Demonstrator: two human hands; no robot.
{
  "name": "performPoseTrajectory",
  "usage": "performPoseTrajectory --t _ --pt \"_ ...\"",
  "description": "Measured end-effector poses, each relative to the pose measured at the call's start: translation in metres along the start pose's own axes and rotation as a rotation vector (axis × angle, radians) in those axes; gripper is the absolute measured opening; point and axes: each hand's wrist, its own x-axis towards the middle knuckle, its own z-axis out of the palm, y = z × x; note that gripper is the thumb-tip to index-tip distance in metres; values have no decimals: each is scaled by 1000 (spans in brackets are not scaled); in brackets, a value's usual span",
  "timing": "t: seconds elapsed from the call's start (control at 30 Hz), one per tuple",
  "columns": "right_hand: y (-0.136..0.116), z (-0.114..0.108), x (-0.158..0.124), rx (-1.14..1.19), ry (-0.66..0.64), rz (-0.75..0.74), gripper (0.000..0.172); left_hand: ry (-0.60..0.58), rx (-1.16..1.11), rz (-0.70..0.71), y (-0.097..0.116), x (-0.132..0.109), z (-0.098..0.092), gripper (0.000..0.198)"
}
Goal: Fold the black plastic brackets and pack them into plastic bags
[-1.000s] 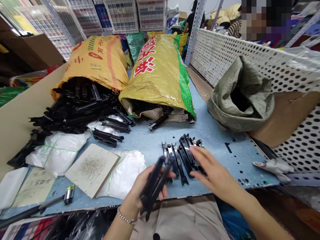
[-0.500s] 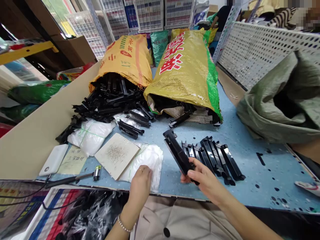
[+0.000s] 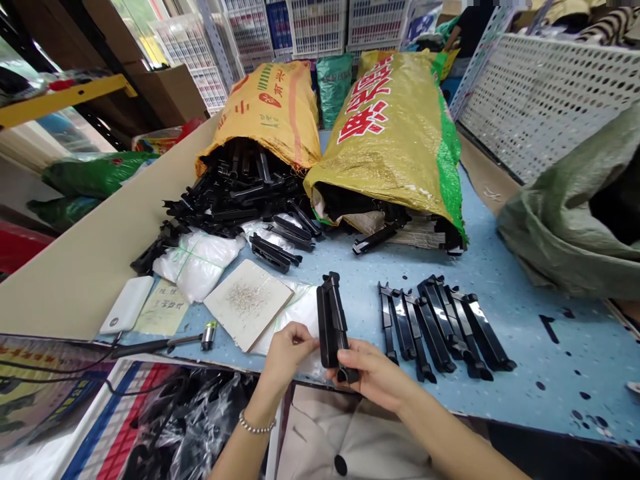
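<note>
The table (image 3: 545, 360) fills most of the frame, blue-topped & speckled w/ black bits. Upper centre, a gold sack (image 3: 395, 133) lies mouth toward the worker; just left of it, an orange sack (image 3: 270, 107), w/ a heap of black parts (image 3: 225, 200) spilling out. Right edge: grey-green sack (image 3: 565, 220), mouth gaping.

Right of ctr, a row of black parts (image 3: 437, 337) lies side by side, slightly fanned. Left of ctr, a tied white bundle (image 3: 197, 260) and, nearer the middle, a square board (image 3: 247, 303) partly atop a stack of clear bags (image 3: 303, 312).

Lower ctr, right hand (image 3: 373, 373): fingers closed round the low end of the held black parts (image 3: 330, 327), approx. upright just above the table's near edge, long sides together; looks like two pcs. Left hand (image 3: 287, 350) is just beside them, over the bags, thumb & forefinger drawn close; can't tell if a bag edge is pinched between.

IMO that low grip is right: top end stays free. Best to hold both pcs flush, w/ light thumb pressure so neither slips, & the left fingertips clear of the hooked ends, which could snag thin plastic.

Smallest: L-shaped bit (image 3: 549, 327), far right.
</note>
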Motion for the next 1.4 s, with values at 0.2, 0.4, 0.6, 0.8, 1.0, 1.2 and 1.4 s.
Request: performPoseTrajectory --t 0.2,0.4,0.6,0.8,1.0,1.2,1.4 --pt "0 -3 15 100 150 -54 27 8 -189 -28 1 -2 -12 25" --pt "-5 -5 12 39 31 -48 27 92 -266 44 -2 0 -3 34" --pt "-13 -1 9 -82 143 -166 28 74 -287 69 -6 1 -2 32" --pt "-20 5 -4 -147 44 -162 29 88 -196 76 -6 0 0 34" --pt "-7 7 21 -62 77 -117 31 68 -207 73 -6 -2 8 32" --pt "-14 -8 24 -82 184 -165 33 173 251 369 -6 -9 -25 9" --pt "-27 -8 -8 -271 235 -304 35 129 717 643 -7 -11 -31 38"
